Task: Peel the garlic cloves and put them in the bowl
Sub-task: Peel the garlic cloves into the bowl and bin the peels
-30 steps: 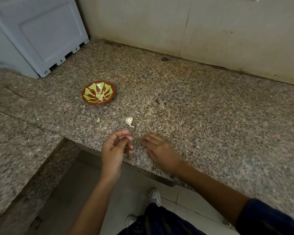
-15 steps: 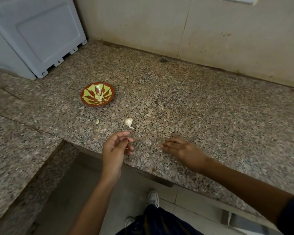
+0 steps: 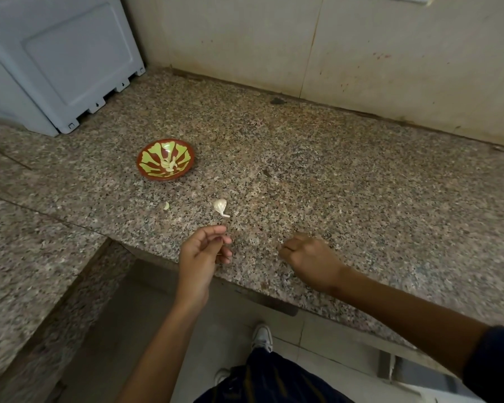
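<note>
A red bowl [image 3: 184, 146] with a green leaf pattern sits on the granite counter and holds a few peeled garlic cloves [image 3: 169, 165]. One unpeeled garlic clove [image 3: 220, 206] with a small tail lies on the counter between the bowl and my hands. A small pale garlic scrap [image 3: 166, 205] lies to its left. My left hand [image 3: 202, 251] hovers at the counter's front edge, fingers curled, thumb and forefinger pinching something small that is mostly hidden. My right hand [image 3: 309, 257] rests knuckles-up on the counter, fingers curled under; nothing shows in it.
A grey plastic appliance [image 3: 56, 59] stands at the back left against the tiled wall [image 3: 332, 48]. The granite counter [image 3: 346, 184] turns a corner on the left. Below its front edge are the floor and my shoe [image 3: 262, 337].
My right hand has moved away from the left hand to the right along the counter and curled its fingers under. The left hand has stayed in place, still pinching.
</note>
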